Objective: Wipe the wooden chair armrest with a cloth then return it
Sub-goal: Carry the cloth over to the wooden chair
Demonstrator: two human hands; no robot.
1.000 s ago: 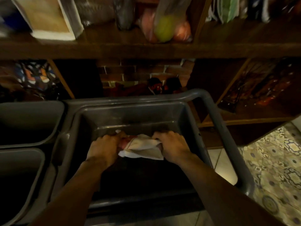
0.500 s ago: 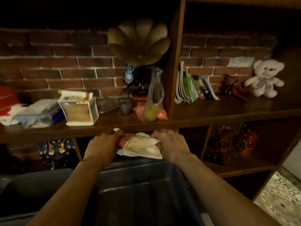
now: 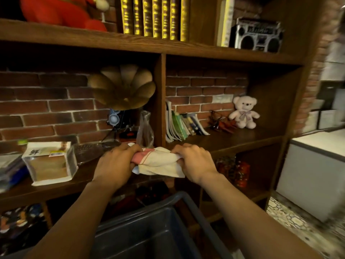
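The person's head has come up. A second ago the view was down into the grey bin, which filled the middle of the scene; now only its far corner shows at the bottom. The wooden shelf unit has slid down into sight, and an upper shelf has appeared carrying a red plush toy, a row of gold-spined books and a small boombox. The teddy bear sits lower than half a second ago. A white counter has come in at the right edge.
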